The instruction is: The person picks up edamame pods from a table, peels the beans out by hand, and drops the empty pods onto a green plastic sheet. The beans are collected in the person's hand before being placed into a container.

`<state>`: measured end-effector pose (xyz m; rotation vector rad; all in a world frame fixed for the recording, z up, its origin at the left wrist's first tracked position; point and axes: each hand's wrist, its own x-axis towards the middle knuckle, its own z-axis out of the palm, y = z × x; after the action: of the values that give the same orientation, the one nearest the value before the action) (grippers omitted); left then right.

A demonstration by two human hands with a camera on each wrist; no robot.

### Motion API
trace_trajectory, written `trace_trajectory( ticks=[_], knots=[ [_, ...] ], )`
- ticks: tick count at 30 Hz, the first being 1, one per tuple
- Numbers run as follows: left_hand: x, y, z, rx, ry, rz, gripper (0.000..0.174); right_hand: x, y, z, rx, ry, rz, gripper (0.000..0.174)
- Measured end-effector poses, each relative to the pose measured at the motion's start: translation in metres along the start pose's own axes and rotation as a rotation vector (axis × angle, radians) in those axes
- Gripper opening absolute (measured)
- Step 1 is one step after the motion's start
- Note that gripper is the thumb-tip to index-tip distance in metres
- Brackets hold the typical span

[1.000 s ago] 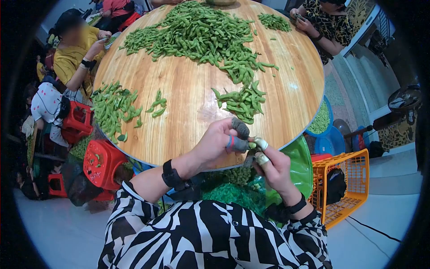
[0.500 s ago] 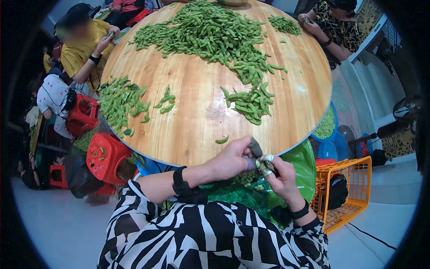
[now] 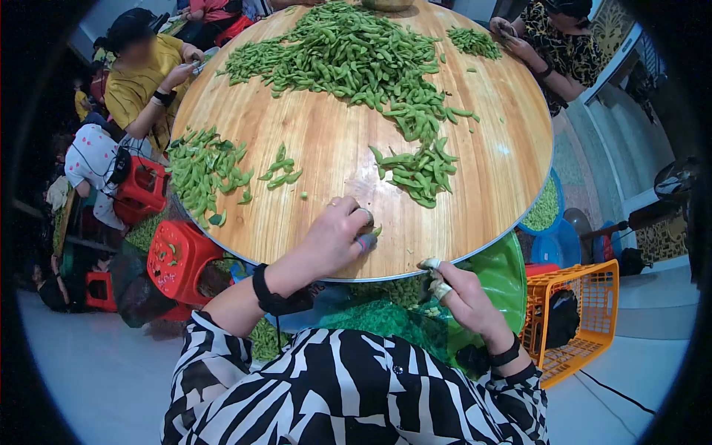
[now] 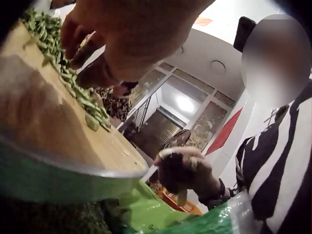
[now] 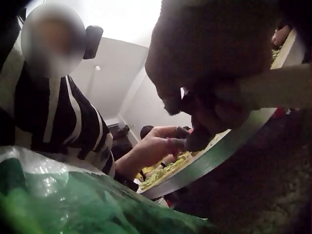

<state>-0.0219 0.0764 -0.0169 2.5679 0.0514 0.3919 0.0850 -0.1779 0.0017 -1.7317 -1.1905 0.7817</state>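
Note:
My left hand (image 3: 335, 236) is over the near part of the round wooden table (image 3: 326, 256), its fingers curled at an edamame pod (image 3: 377, 231) whose tip shows past the fingertips. Dark covers wrap some of its fingertips, with a coloured band on one finger. At the table's near rim is my right hand (image 3: 466, 297), fingers bent and whitish covers (image 3: 440, 288) on the thumb and a finger; I cannot tell whether anything is in it. In the left wrist view the right hand (image 4: 192, 170) hangs beside the rim. A loose green bean (image 3: 304, 196) lies beyond the left hand.
A big heap of edamame pods (image 3: 348, 55) covers the table's far side, with smaller piles (image 3: 419, 172) nearer and at left (image 3: 204, 167). Below the rim are a green bag (image 3: 489, 278) and shelled beans. An orange crate (image 3: 582, 319) stands right, a red stool (image 3: 174, 259) left.
The hands came together at a pod near the rim, then parted. My left hand moved left and forward to the single pod on the table. A loose bean now lies on the wood.

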Motion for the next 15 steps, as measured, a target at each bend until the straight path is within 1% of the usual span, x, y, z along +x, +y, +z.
trace_trajectory(
  ticks=[2, 3, 4, 5, 6, 7, 8, 9, 10, 12, 13, 14, 15],
  knots=[
    [0.003, 0.000, 0.009, 0.052, 0.020, 0.096, 0.022, 0.001, -0.003, 0.000, 0.122, 0.061, 0.059, 0.036],
    [0.005, 0.001, 0.010, 0.047, 0.053, 0.131, 0.021, 0.001, -0.004, 0.001, 0.120, 0.063, 0.062, 0.036],
    [0.005, 0.003, 0.010, 0.045, 0.055, 0.131, 0.021, 0.002, -0.005, 0.002, 0.127, 0.021, 0.101, 0.035],
    [0.005, 0.006, 0.008, -0.023, 0.025, 0.075, 0.019, 0.003, -0.006, 0.001, 0.134, -0.021, 0.137, 0.034],
    [0.005, 0.009, 0.006, -0.089, -0.006, 0.019, 0.018, 0.005, -0.006, 0.001, 0.131, -0.023, 0.134, 0.034],
    [0.005, 0.010, 0.007, -0.089, -0.006, 0.019, 0.018, 0.007, -0.006, 0.001, 0.098, -0.129, 0.094, 0.034],
    [0.006, 0.011, 0.009, -0.420, -0.036, -0.120, 0.016, 0.007, -0.006, 0.002, 0.066, -0.234, 0.055, 0.034],
    [0.008, 0.015, 0.009, -0.750, -0.067, -0.260, 0.014, 0.006, -0.003, 0.006, 0.168, -0.199, 0.160, 0.034],
    [0.010, 0.020, 0.006, -0.751, -0.068, -0.259, 0.014, 0.006, -0.004, 0.009, 0.168, -0.197, 0.161, 0.034],
    [0.014, 0.034, -0.001, -1.027, -0.184, -0.509, 0.016, 0.007, -0.006, 0.014, 0.552, 0.092, 0.279, 0.034],
    [0.015, 0.039, 0.000, -1.031, -0.185, -0.505, 0.016, 0.010, -0.002, 0.016, 0.611, 0.120, 0.209, 0.036],
    [0.015, 0.045, 0.003, -1.174, -0.184, -0.506, 0.016, 0.010, -0.002, 0.017, 0.608, 0.123, 0.211, 0.036],
    [0.015, 0.050, 0.006, -1.317, -0.182, -0.506, 0.015, 0.010, -0.002, 0.018, 0.666, 0.127, 0.193, 0.037]
  ],
)
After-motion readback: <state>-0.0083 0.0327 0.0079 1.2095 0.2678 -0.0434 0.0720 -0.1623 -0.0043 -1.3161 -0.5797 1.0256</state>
